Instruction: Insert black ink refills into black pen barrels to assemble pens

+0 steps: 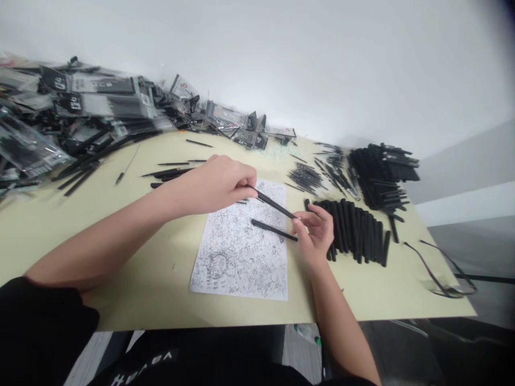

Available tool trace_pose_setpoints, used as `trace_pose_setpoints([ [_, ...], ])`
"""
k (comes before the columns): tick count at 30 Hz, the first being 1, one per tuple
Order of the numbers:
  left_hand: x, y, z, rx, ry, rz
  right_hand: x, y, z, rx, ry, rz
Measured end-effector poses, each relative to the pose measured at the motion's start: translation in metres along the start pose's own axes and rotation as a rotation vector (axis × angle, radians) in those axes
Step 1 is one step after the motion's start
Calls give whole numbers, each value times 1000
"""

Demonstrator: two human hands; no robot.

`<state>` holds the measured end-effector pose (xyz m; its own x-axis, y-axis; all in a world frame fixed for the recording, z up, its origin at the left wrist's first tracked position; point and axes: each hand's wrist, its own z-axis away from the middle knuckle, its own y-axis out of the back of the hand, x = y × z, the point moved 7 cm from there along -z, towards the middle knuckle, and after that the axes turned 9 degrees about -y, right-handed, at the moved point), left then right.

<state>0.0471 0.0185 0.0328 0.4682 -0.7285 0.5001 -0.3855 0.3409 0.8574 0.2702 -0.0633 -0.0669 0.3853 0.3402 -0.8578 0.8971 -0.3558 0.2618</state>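
Both my hands hold one slim black pen (276, 205) over the paper, tilted down toward the right. My left hand (225, 185) pinches its upper end between thumb and fingers. At the lower end, my right hand (314, 233) grips the tip between thumb and forefinger, the other fingers loosely curled. Beneath them lies a white sheet (241, 257) covered in dense scribbles. A second black pen (273, 230) rests on the sheet, its right end close to my right hand. Just right of that hand is a row of black pens (358, 230) laid side by side.
Clear plastic packets (108, 96) and black pen parts heap along the left and back. Thin refills (306, 178) and a pile of black pens (382, 171) lie at the back right. Glasses (446, 289) sit near the table's (153, 300) right edge. A white wall stands behind.
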Motion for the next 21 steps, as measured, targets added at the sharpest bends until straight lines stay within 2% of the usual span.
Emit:
trace_pose_setpoints([
  [14,0,2,1,-8,-35,-18,8,-2,2,-38,-53,4],
  [21,1,3,0,-7,-33,-24,-1,-2,1,-34,18,-12],
])
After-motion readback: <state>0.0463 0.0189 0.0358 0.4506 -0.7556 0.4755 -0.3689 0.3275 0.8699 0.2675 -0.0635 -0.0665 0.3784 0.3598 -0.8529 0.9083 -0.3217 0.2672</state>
